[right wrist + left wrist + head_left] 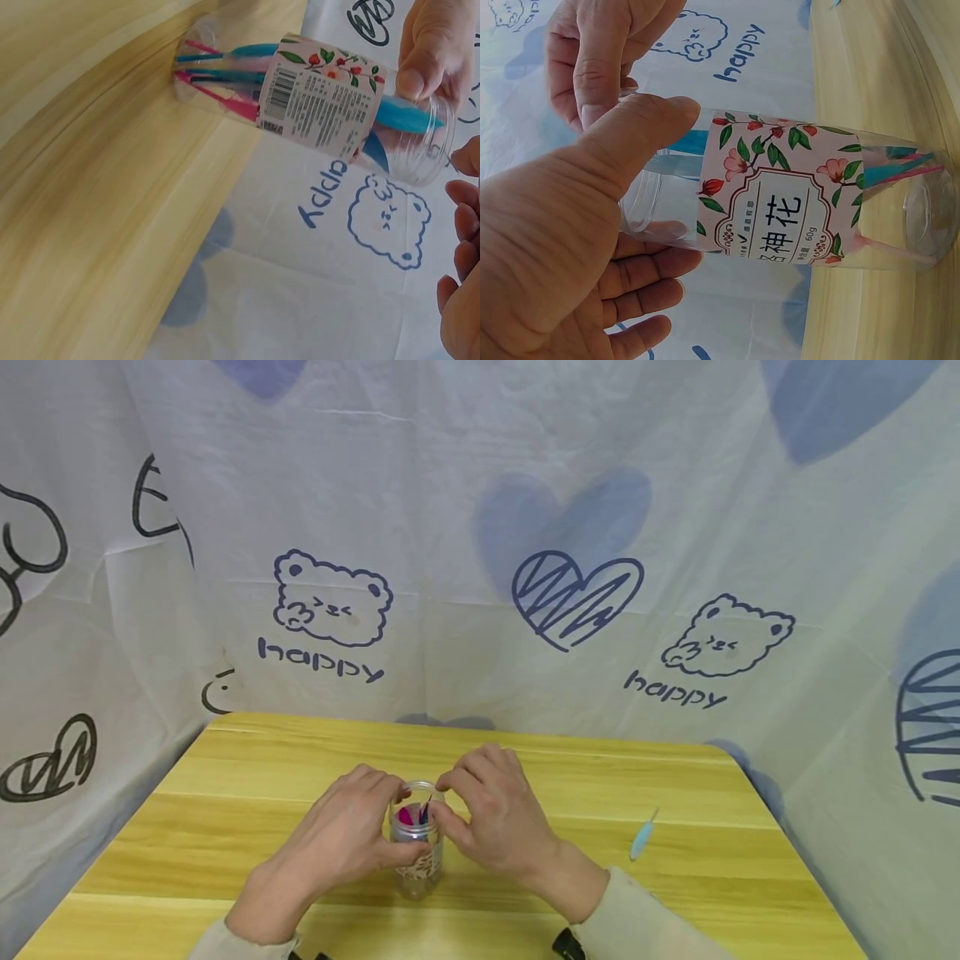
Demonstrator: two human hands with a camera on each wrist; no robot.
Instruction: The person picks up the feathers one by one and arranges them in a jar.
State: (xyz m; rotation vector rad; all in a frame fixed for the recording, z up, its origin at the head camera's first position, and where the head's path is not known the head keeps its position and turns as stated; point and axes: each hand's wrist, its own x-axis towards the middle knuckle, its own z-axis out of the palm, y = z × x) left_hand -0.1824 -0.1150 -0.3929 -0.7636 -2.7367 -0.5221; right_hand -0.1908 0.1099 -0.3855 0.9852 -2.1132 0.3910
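Note:
A clear plastic jar (417, 877) with a pink floral label (780, 191) stands upright on the table. My left hand (348, 822) grips it near the top, thumb on one side and fingers on the other. Inside are several slim blue and pink tools (405, 116), seen through the wall. At the open mouth my right hand (491, 810) has thumb and fingers together, seemingly pinching a thin tool tip beside the rim; the fingers hide most of it. In the right wrist view, only the curled fingers of the right hand (466, 217) show at the edge.
A light-blue tool (642, 841) with a thin pointed tip lies on the wooden table (720, 810), right of the jar. Behind the table hangs a white cloth (450, 685) printed with hearts and bears.

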